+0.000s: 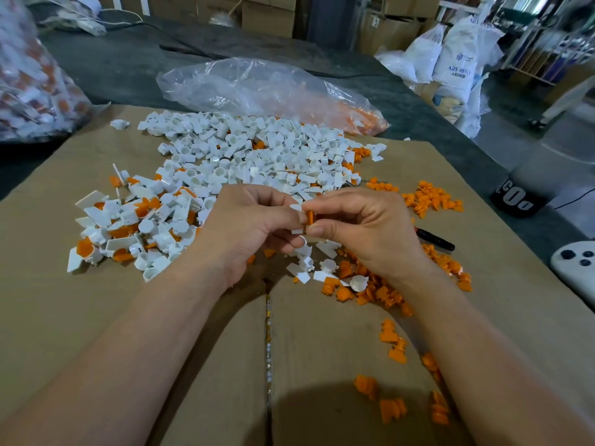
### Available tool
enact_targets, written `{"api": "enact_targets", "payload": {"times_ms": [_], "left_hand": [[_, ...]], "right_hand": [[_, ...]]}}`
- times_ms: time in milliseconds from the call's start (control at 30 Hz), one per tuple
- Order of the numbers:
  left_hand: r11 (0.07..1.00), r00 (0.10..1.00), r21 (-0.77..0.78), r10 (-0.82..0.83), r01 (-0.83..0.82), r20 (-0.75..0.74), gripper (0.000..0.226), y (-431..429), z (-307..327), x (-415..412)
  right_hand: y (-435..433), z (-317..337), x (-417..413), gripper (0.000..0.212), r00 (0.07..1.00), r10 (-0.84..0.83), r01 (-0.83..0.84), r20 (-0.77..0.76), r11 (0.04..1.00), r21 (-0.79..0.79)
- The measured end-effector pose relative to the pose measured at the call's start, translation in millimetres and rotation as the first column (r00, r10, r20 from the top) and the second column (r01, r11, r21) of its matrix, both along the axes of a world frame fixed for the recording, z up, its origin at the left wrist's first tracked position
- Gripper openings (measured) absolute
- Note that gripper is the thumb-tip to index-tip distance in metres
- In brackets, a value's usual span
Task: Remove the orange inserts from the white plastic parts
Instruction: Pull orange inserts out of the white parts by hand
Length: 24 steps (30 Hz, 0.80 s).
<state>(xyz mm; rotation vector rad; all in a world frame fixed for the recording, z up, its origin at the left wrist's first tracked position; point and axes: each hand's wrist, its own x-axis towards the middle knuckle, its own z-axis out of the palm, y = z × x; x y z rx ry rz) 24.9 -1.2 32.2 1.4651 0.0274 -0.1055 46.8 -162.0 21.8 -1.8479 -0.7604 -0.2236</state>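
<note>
My left hand (248, 226) grips a small white plastic part (297, 208) over the middle of the cardboard. My right hand (360, 230) pinches the orange insert (310, 217) that sticks out of that part, thumb below and forefinger above. A heap of white parts with orange inserts in them (135, 226) lies at the left. Farther back spreads a big pile of bare white parts (254, 152). Loose orange inserts (428, 196) lie scattered at the right and near my right wrist.
The work lies on a flattened cardboard sheet (96, 317) with a seam down its middle. A clear plastic bag (267, 88) lies behind the pile, another full bag (35, 85) stands at far left. A black tool (434, 238) and a white device (576, 262) sit at the right.
</note>
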Motion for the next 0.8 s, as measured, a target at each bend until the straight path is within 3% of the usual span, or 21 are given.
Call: {"api": "enact_targets", "payload": {"times_ms": [267, 600, 700, 800], "left_hand": [[1.0, 1.0, 0.003, 0.005, -0.005, 0.009, 0.011, -0.3, -0.7, -0.8], [1.0, 1.0, 0.001, 0.007, -0.007, 0.015, 0.013, 0.6, -1.0, -0.5], [0.999, 0.999, -0.018, 0.035, -0.035, 0.004, 0.015, 0.7, -1.6, 0.0], [0.998, 0.998, -0.04, 0.055, -0.056, -0.016, 0.014, 1.0, -1.6, 1.0]], "right_hand": [[0.2, 0.1, 1.1, 0.036, 1.0, -0.01, 0.01, 0.01, 1.0, -0.005], [1.8, 8.5, -6.1, 0.032, 0.99, 0.01, -0.014, -0.138, 0.999, -0.033], [-3.5, 14.5, -4.8, 0.029, 0.98, -0.09, 0.083, -0.178, 0.995, -0.049], [-20.5, 22.5, 1.7, 0.023, 0.93, -0.336, 0.314, -0.149, 0.937, -0.156]]}}
